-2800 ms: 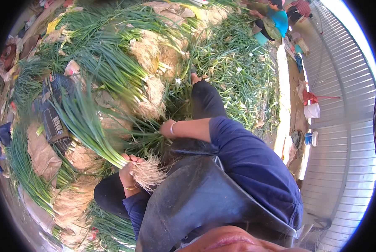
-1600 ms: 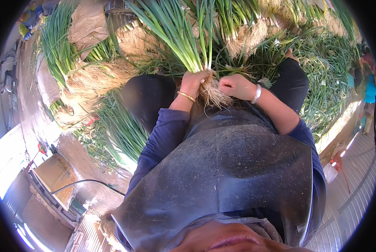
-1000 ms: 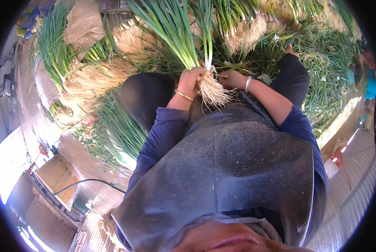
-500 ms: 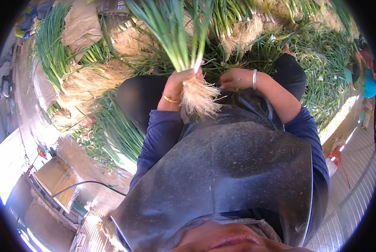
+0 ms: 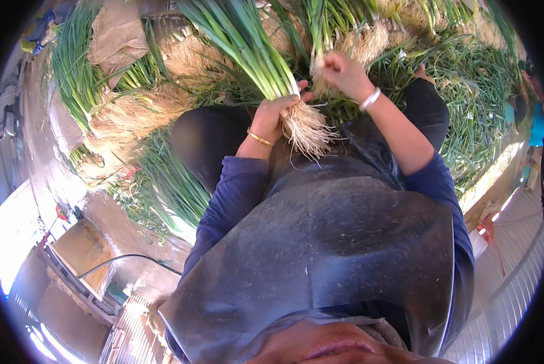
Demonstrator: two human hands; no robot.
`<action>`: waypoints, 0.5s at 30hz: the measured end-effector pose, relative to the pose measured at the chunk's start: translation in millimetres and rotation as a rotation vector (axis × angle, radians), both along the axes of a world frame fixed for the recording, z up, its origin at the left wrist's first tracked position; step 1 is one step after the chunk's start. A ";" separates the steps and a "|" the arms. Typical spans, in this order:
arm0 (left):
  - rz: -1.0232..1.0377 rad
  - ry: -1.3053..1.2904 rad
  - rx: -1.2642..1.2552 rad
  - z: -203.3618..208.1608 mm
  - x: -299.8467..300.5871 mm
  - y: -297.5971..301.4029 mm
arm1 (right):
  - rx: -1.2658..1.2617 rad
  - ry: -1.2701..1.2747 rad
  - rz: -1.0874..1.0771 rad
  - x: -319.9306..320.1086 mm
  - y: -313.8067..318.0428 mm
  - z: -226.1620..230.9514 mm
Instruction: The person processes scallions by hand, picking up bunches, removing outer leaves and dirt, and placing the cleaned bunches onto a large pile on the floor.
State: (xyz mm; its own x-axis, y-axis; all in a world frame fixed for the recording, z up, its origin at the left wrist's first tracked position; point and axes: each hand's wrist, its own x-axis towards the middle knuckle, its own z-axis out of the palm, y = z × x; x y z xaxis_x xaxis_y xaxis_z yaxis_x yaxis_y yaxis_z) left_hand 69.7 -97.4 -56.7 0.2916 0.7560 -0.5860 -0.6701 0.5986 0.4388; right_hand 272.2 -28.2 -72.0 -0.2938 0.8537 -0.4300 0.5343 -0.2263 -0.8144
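Observation:
My left hand (image 5: 273, 116) is closed around a bunch of green onions (image 5: 266, 67). Their long green leaves point away from me and up to the left, while the pale, stringy roots (image 5: 308, 130) hang out below my fingers over the apron. To the right and a little farther off, my right hand (image 5: 346, 76) is raised, its fingers curled in by the white stem ends and roots (image 5: 319, 76) of other green onions. Its fingertips are slightly blurred, so what they pinch, if anything, cannot be made out.
Root-on green onion bundles (image 5: 132, 118) lie at the left, with more (image 5: 363, 42) along the far side. Loose green leaves (image 5: 472, 97) are heaped at the right. Brown sacking (image 5: 117, 39) covers part of the left bundles. A black apron (image 5: 320, 236) covers my lap.
My right hand has risen away from my lap toward the far onions. The bunch in my left hand has shifted slightly right, its leaves now leaning more to the left.

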 end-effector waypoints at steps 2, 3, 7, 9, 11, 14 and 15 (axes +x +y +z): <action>-0.125 0.057 -0.078 -18.9 -10.6 -3.1 | -0.139 0.082 0.099 -12.0 -21.7 9.0; -0.181 0.150 -0.079 -28.4 -13.1 -7.1 | -0.209 0.131 0.076 -16.0 -30.3 1.5; -0.262 0.106 -0.103 -2.8 4.6 -4.2 | -0.195 0.122 -0.103 -23.0 2.8 -23.7; -0.187 0.181 -0.045 -13.7 -0.2 -10.4 | -0.079 0.128 -0.101 -26.1 2.6 -24.6; -0.077 0.253 -0.001 -20.1 -7.8 -16.2 | -0.219 0.455 -0.267 -27.6 -18.4 1.0; -0.001 0.168 -0.032 -13.4 -13.0 -12.0 | -0.272 0.556 -0.196 0.0 -51.2 13.7; -0.016 0.156 -0.070 -5.9 -8.3 -7.9 | -0.321 0.664 -0.227 11.0 -63.1 4.0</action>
State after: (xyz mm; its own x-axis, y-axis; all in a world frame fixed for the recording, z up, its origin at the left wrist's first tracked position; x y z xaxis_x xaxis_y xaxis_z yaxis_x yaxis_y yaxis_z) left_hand 61.4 -105.3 -62.6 0.2047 0.7078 -0.6761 -0.5869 0.6415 0.4940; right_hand 283.2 -91.3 -67.9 -0.4095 0.7870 -0.4615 -0.1314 -0.5514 -0.8238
